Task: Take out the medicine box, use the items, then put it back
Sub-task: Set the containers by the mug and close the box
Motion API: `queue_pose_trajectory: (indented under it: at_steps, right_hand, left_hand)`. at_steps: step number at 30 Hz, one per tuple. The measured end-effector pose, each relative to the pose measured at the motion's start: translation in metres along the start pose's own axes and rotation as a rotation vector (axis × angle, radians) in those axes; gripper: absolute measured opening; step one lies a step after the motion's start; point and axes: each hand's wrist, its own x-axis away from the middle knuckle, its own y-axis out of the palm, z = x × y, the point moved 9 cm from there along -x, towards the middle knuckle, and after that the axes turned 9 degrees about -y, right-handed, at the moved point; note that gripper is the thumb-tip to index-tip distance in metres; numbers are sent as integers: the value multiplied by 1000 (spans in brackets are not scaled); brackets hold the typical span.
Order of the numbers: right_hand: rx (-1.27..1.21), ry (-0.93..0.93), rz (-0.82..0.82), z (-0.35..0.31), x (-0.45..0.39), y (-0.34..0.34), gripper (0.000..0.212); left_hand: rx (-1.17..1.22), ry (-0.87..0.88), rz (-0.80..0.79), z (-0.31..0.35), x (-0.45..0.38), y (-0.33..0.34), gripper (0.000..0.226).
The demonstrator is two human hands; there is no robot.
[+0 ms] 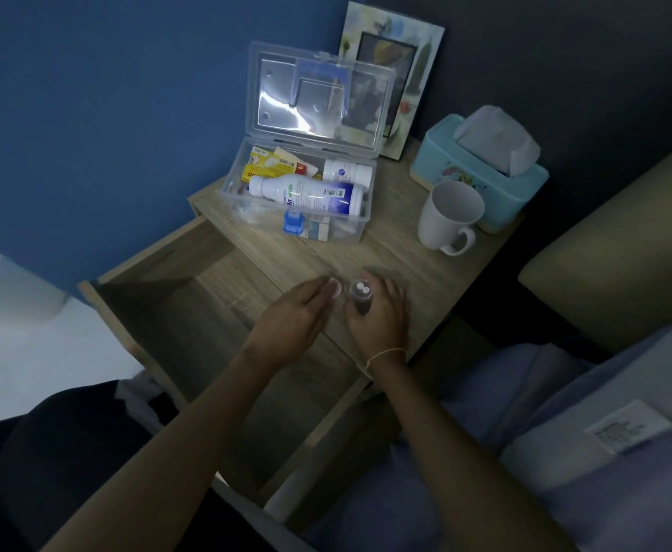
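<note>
gripping a small brown pill bottle (360,300) upright, its mouth showing two white tablets, the right hand (380,312) steadies it on the nightstand (398,249). the left hand (292,316) hovers flat just beside. behind, the medicine box (302,193) sits open for access.

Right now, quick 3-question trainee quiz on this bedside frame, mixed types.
1. True or false: the medicine box lid is closed.
2. Which hand grips the small pill container? A left B right
3. Fill in: the white mug stands beside the ___ box.

Key: 1 false. 2 B, the right hand; the left hand lies flat beside it. 3 tissue.
</note>
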Motion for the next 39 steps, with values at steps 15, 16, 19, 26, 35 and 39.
queue_pose_trajectory:
  at_steps: [15,16,19,26,35,39]
  right_hand:
    - [-102,9,68,-4,2,-5,59]
    - [-125,12,79,-4,3,-7,61]
    - [-237,57,134,-5,6,-12,61]
    - [-163,33,502,1,-14,-82,46]
    - [-217,423,461,57,-59,-109,46]
    - [-306,495,549,67,-55,-112,34]
  left_hand:
    - [45,-26,-1,-8,5,12,47]
    - [49,-33,-7,-7,5,11,47]
    - [29,-52,-30,-6,6,10,51]
    - [-267,33,48,16,-34,-17,60]
    - [-376,11,-29,17,-78,-4,72]
    - [-359,-3,-58,16,-78,1,71]
